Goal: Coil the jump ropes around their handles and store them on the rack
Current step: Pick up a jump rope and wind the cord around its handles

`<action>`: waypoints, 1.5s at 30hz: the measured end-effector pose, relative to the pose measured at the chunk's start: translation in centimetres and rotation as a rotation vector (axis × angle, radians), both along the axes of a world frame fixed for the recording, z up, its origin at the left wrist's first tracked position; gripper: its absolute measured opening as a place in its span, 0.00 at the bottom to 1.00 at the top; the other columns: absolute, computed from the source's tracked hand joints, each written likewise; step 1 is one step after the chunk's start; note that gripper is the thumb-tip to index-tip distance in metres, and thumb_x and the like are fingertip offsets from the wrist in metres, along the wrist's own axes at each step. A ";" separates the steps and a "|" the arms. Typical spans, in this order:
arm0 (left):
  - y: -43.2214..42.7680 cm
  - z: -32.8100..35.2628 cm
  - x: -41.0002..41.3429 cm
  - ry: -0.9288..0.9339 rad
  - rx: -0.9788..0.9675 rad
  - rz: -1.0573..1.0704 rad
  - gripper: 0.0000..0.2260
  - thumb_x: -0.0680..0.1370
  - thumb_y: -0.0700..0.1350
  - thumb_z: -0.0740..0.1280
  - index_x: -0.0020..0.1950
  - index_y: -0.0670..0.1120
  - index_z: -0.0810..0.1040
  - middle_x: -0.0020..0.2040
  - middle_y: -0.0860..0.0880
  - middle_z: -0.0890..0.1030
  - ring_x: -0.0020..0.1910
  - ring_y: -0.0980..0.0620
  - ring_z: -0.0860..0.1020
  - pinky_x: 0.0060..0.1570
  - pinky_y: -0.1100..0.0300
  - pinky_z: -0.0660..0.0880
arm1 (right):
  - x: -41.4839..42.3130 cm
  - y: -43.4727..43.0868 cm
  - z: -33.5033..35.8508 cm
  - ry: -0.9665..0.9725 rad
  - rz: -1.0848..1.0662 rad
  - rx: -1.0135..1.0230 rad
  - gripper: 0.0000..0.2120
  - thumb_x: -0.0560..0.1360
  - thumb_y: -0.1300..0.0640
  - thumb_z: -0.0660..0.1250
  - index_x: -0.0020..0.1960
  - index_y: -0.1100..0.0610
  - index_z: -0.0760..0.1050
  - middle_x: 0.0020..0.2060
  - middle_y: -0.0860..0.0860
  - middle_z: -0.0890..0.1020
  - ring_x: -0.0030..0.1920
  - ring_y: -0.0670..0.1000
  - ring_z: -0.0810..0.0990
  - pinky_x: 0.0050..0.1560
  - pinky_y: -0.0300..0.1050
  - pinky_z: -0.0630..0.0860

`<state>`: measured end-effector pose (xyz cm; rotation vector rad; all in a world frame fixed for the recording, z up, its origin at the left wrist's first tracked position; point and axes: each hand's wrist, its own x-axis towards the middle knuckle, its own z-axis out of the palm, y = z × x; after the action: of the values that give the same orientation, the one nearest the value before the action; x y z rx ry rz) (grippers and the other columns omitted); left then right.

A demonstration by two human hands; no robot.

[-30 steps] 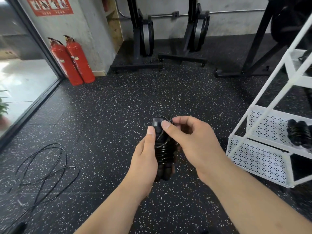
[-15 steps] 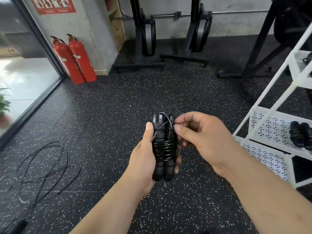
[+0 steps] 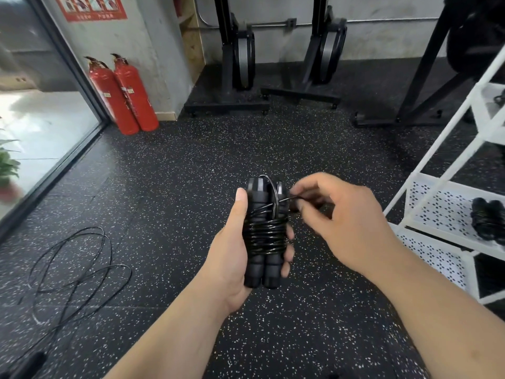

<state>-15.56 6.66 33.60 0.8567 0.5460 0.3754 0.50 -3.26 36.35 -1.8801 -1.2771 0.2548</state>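
Leaves of a potted plant show at the far left edge, behind a glass door. Just inside it, a loose jump rope lies in untidy black loops on the speckled dark floor, well apart from the person's hands. Further back, two red fire extinguishers stand side by side against the wall, and black exercise machines stand to their right along the rear wall. Near the middle of the view the left grip, a bare hand, holds a pair of black handles upright and side by side: the thumb lies straight up their left side and the fingers curl round the back, their tips showing on the right. A black cord is wound in many tight turns around the middle of both handles. From the top of that winding a free strand runs out to the right, where the right grip, slightly blurred, pinches it between thumb and forefinger just beside the handle tops, the other fingers curled. At the right edge stands the white rack with perforated shelves, and a stored bundle of black handles wrapped in cord lies on one of its lower shelves.
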 end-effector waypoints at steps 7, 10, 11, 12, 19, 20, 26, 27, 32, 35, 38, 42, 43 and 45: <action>0.9 -0.3 -0.2 0.091 0.113 0.218 0.31 0.81 0.69 0.64 0.62 0.42 0.84 0.51 0.36 0.85 0.40 0.41 0.81 0.40 0.47 0.79 | -1.7 0.3 0.7 0.483 0.033 0.177 0.12 0.82 0.64 0.71 0.60 0.49 0.78 0.45 0.50 0.88 0.43 0.52 0.85 0.47 0.52 0.85; 1.2 -0.6 -0.3 0.179 0.160 0.288 0.31 0.80 0.70 0.64 0.60 0.44 0.85 0.51 0.38 0.88 0.40 0.41 0.83 0.44 0.45 0.81 | -4.3 0.8 0.4 0.889 0.020 0.232 0.09 0.83 0.67 0.68 0.59 0.56 0.81 0.45 0.54 0.85 0.41 0.53 0.81 0.43 0.49 0.83; 1.3 -0.7 -0.3 0.202 0.175 0.287 0.31 0.80 0.71 0.64 0.59 0.44 0.86 0.48 0.40 0.88 0.38 0.43 0.83 0.45 0.45 0.80 | -5.1 0.8 0.3 1.037 0.034 0.232 0.09 0.83 0.67 0.66 0.59 0.57 0.81 0.45 0.55 0.83 0.39 0.52 0.79 0.41 0.48 0.81; 1.4 -0.9 -0.4 0.229 0.190 0.284 0.30 0.80 0.72 0.64 0.57 0.46 0.86 0.45 0.41 0.87 0.36 0.45 0.82 0.44 0.47 0.79 | -5.9 0.9 0.2 1.170 0.048 0.233 0.09 0.84 0.66 0.65 0.59 0.57 0.81 0.44 0.55 0.81 0.38 0.51 0.77 0.39 0.48 0.79; 1.7 -2.6 0.2 0.242 0.266 0.318 0.22 0.75 0.71 0.72 0.42 0.51 0.78 0.37 0.49 0.78 0.36 0.47 0.75 0.42 0.47 0.73 | -11.3 -0.1 0.5 0.733 0.056 0.026 0.06 0.85 0.53 0.64 0.52 0.44 0.78 0.38 0.44 0.74 0.32 0.43 0.69 0.38 0.42 0.69; 1.5 -2.5 0.3 0.247 0.274 0.332 0.23 0.75 0.70 0.72 0.42 0.51 0.79 0.39 0.47 0.79 0.38 0.45 0.77 0.44 0.43 0.75 | -11.2 -0.2 0.6 0.690 0.060 0.027 0.06 0.85 0.53 0.65 0.53 0.43 0.78 0.39 0.43 0.75 0.32 0.42 0.69 0.37 0.40 0.67; 0.2 -0.4 0.6 0.296 0.318 0.362 0.24 0.80 0.69 0.65 0.55 0.48 0.85 0.49 0.41 0.88 0.43 0.38 0.86 0.48 0.38 0.85 | -5.0 0.7 0.7 0.980 -0.139 0.109 0.05 0.85 0.59 0.66 0.54 0.52 0.79 0.32 0.46 0.73 0.29 0.46 0.66 0.30 0.43 0.66; -0.3 0.1 0.7 0.257 0.283 0.329 0.24 0.81 0.67 0.65 0.57 0.47 0.84 0.49 0.39 0.87 0.40 0.39 0.85 0.44 0.41 0.84 | -3.7 1.0 0.5 1.138 -0.183 0.140 0.05 0.84 0.61 0.66 0.54 0.54 0.79 0.31 0.47 0.71 0.27 0.46 0.64 0.27 0.42 0.64; -2.1 0.4 1.4 0.068 0.146 0.140 0.34 0.80 0.68 0.62 0.63 0.38 0.82 0.48 0.36 0.83 0.39 0.40 0.79 0.38 0.48 0.79 | -1.0 1.7 -0.4 1.362 -0.198 0.180 0.06 0.83 0.63 0.66 0.49 0.55 0.77 0.28 0.48 0.70 0.21 0.44 0.62 0.19 0.37 0.59; -1.5 0.3 1.5 0.032 0.076 0.029 0.37 0.81 0.71 0.58 0.63 0.38 0.83 0.50 0.37 0.82 0.39 0.42 0.79 0.39 0.49 0.79 | -1.1 1.5 -0.6 1.224 -0.168 0.181 0.04 0.83 0.61 0.67 0.50 0.56 0.78 0.30 0.49 0.74 0.23 0.46 0.66 0.22 0.39 0.64; -1.4 1.0 1.5 -0.009 0.028 -0.026 0.34 0.85 0.68 0.53 0.63 0.43 0.86 0.51 0.39 0.82 0.41 0.42 0.79 0.41 0.48 0.78 | -1.5 1.1 -0.7 1.160 -0.184 0.179 0.04 0.83 0.54 0.70 0.53 0.55 0.79 0.34 0.53 0.78 0.27 0.52 0.72 0.26 0.44 0.70; -1.4 -0.3 2.0 0.080 0.128 0.089 0.24 0.87 0.59 0.54 0.66 0.49 0.85 0.63 0.40 0.85 0.61 0.32 0.82 0.64 0.37 0.79 | -1.8 0.6 -1.0 0.957 -0.338 0.131 0.10 0.86 0.49 0.64 0.55 0.47 0.84 0.46 0.48 0.87 0.44 0.52 0.83 0.46 0.55 0.81; -1.5 -0.7 2.1 0.110 0.158 0.120 0.22 0.85 0.59 0.56 0.66 0.51 0.85 0.63 0.40 0.85 0.66 0.32 0.80 0.70 0.34 0.75 | -1.8 0.4 -1.2 0.851 -0.394 0.123 0.10 0.87 0.49 0.63 0.57 0.44 0.84 0.50 0.46 0.87 0.50 0.49 0.84 0.52 0.51 0.81; -1.9 -0.7 2.4 0.174 0.228 0.163 0.17 0.81 0.58 0.61 0.63 0.57 0.84 0.61 0.43 0.86 0.66 0.36 0.81 0.71 0.32 0.74 | -2.0 -0.3 -1.4 0.698 -0.434 0.128 0.10 0.87 0.48 0.61 0.63 0.41 0.80 0.55 0.42 0.84 0.57 0.43 0.81 0.53 0.43 0.75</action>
<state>-13.16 4.73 32.93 1.0743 0.7474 0.5217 -1.54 -3.51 34.95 -1.6821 -0.3980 0.5237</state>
